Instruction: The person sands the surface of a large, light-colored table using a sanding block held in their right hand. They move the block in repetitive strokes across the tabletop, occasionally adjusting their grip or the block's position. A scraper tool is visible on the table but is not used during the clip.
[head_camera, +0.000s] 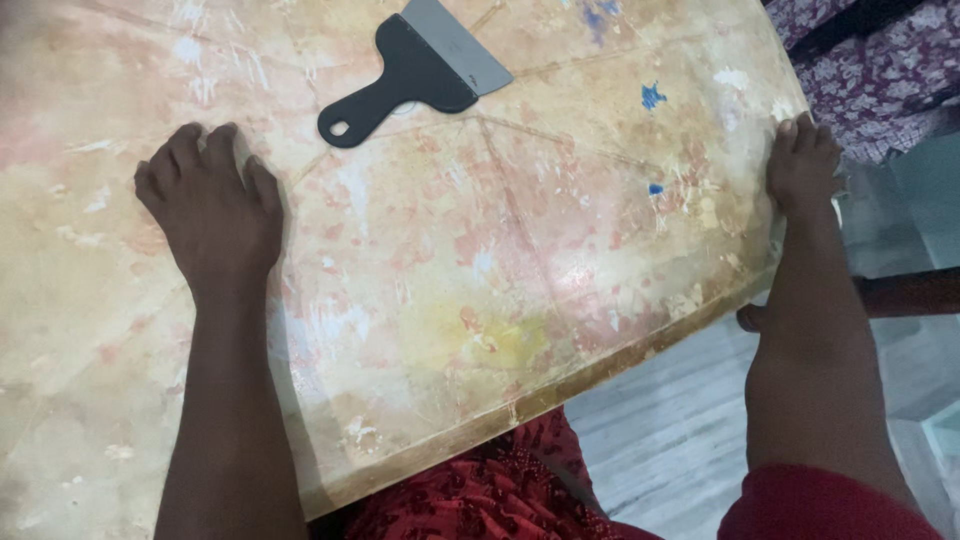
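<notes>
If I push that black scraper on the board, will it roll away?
Probably not: the scraper lies flat, with a wide metal blade and flat black handle, so it would likely slide, not roll. It looks stiff and fairly light. The stained board looks rough, which may slow it.

No packages, labels, signs or screens anywhere here, at least as far as this slightly blurry view shows.

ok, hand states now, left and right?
Left hand: open, flat on the board, holding nothing.
Right hand: fingers curled over the board's right edge, gripping it.
</notes>
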